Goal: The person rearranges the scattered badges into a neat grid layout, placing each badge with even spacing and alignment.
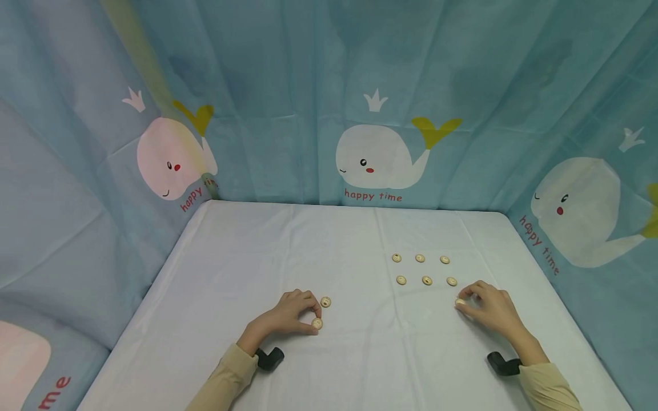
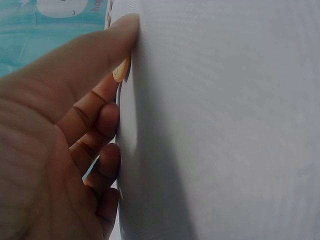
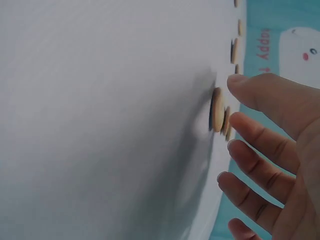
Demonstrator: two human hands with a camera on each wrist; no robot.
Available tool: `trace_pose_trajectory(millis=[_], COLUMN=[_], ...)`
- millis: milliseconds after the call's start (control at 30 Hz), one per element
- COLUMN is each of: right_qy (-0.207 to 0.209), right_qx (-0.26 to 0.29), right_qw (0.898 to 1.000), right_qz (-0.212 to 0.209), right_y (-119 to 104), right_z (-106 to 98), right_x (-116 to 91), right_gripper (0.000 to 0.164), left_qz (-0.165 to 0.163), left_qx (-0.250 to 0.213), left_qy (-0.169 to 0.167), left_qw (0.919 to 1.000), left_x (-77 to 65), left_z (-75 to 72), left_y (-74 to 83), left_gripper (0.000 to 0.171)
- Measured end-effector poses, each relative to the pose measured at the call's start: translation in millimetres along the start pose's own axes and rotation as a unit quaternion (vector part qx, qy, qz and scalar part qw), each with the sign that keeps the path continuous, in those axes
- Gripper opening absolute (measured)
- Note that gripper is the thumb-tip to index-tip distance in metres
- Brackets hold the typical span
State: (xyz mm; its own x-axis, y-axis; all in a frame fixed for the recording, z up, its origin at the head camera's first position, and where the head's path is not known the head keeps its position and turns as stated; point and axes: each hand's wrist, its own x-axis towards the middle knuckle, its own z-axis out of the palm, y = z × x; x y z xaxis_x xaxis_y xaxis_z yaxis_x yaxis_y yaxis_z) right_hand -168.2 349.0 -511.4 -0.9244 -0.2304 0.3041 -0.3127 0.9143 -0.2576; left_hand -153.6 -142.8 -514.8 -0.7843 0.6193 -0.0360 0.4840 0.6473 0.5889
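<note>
My left hand (image 1: pixel 293 313) pinches a small round wooden disc (image 1: pixel 317 323) between thumb and index finger, low at the white table. In the left wrist view the thumb hides part of this disc (image 2: pixel 120 71). Just beyond the index finger lies another wooden disc (image 1: pixel 325 302) with a dark mark. At the right, my right hand (image 1: pixel 490 307) has thumb and fingers spread around a wooden disc (image 1: pixel 460 302). The right wrist view shows that disc (image 3: pixel 217 110) on the cloth, with the fingertips (image 3: pixel 237 120) apart from it.
Several wooden discs (image 1: pixel 427 281) lie in two rows beyond and left of the right hand. White cloth (image 1: pixel 360 365) covers the table. A blue curtain (image 1: pixel 288 160) with printed whales encloses the far edge and both sides. Black mounts (image 1: pixel 270 359) sit at the wrists.
</note>
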Motion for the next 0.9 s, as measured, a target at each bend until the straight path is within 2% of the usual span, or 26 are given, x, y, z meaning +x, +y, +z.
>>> trace_pose_trajectory(millis=[333,667,900], right_qy=[0.007,-0.015,-0.022], right_qx=[0.019,0.059,0.086], right_qw=[0.999,0.996,0.990], right_qz=[-0.040,-0.069,-0.109], right_y=[-17.8,-58.4,-87.3], right_z=[11.1,21.0,34.6], right_x=[17.2,38.0,49.6], right_gripper=[0.024,0.022,0.022], left_qz=[0.001,0.001,0.005], left_qx=[0.004,0.008,0.006], left_qy=[0.001,0.003,0.006], left_qw=[1.0000,1.0000,1.0000], left_x=[0.7,0.9,0.7], left_z=[0.3,3.6,3.7], left_y=[-0.2,-3.9,-3.4], left_gripper=[0.024,0.025,0.025])
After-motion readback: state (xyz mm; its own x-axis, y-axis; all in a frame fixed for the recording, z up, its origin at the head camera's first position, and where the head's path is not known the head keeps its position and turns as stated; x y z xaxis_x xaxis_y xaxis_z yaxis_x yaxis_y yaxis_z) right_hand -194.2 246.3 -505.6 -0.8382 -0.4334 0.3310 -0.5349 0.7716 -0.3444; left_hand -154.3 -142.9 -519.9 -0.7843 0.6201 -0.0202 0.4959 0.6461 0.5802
